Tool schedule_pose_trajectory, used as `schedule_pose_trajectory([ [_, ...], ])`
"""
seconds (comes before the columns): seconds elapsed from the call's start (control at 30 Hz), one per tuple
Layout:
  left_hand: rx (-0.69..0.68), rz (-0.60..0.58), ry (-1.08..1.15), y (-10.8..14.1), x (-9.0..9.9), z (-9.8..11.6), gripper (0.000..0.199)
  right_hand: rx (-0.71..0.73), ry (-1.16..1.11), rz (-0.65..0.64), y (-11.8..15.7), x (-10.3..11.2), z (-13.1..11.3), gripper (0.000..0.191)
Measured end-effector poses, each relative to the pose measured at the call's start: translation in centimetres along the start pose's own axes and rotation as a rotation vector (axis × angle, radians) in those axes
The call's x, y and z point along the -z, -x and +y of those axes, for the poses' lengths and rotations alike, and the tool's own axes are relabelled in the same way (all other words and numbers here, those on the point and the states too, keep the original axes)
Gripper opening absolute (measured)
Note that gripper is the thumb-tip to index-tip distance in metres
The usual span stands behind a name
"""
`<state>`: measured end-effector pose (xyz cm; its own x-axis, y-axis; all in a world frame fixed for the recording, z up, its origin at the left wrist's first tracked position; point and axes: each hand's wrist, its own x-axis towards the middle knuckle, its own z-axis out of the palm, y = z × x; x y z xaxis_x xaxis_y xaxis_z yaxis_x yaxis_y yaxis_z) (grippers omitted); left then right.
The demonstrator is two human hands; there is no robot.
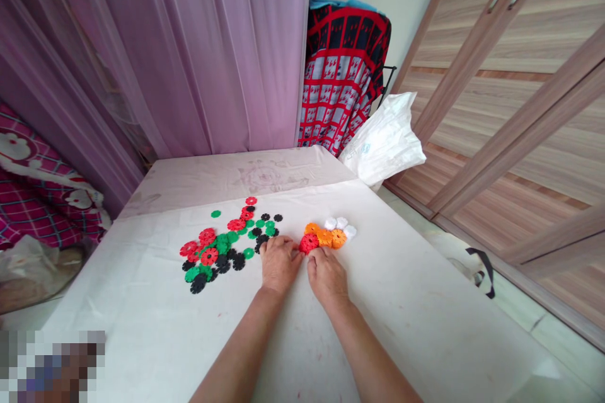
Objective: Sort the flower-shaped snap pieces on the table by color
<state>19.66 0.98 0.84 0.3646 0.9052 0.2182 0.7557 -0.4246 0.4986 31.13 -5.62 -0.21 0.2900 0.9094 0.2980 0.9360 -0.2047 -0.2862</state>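
Both my hands meet at a red notched plastic disc [309, 243] in the middle of the table. The fingertips of my left hand [280, 259] pinch its left side, and those of my right hand [328, 272] press its lower right edge. Just beyond it lie several orange discs [325, 237] and, farther right, several white discs [339, 223]; the red one touches the orange ones. To the left of my left hand spreads a loose heap of green discs [223, 243], black discs [239, 261] and more red discs [209, 256]. My fingers partly hide the held disc.
A pale cloth covers the table [302, 340]. Purple curtains [227, 50] hang behind it. Beyond the right far corner stand a white plastic bag [390, 138] and a red patterned cloth [338, 75]. Wooden wardrobe doors [510, 107] line the right side. A pixelated patch covers the lower left corner.
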Motion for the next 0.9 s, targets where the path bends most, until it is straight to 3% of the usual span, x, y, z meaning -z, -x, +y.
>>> schedule_pose_trajectory([
  [0.17, -0.021, -0.014, -0.020, 0.0, -0.1, -0.2, 0.025, -0.039, 0.007, 0.005, -0.1, -0.1, 0.1, 0.021],
  [0.5, -0.046, -0.034, 0.012, -0.1, 0.0, 0.0, 0.019, -0.064, 0.032, -0.060, -0.2, 0.2, 0.0, 0.021],
  [0.77, -0.036, -0.020, 0.023, -0.1, 0.0, 0.1, 0.018, 0.015, 0.021, 0.021, 0.2, -0.2, 0.5, 0.021],
  [0.9, -0.054, 0.048, 0.039, 1.2, 0.3, -1.0, 0.019, 0.073, -0.031, 0.074, 0.7, -0.6, 0.8, 0.021],
])
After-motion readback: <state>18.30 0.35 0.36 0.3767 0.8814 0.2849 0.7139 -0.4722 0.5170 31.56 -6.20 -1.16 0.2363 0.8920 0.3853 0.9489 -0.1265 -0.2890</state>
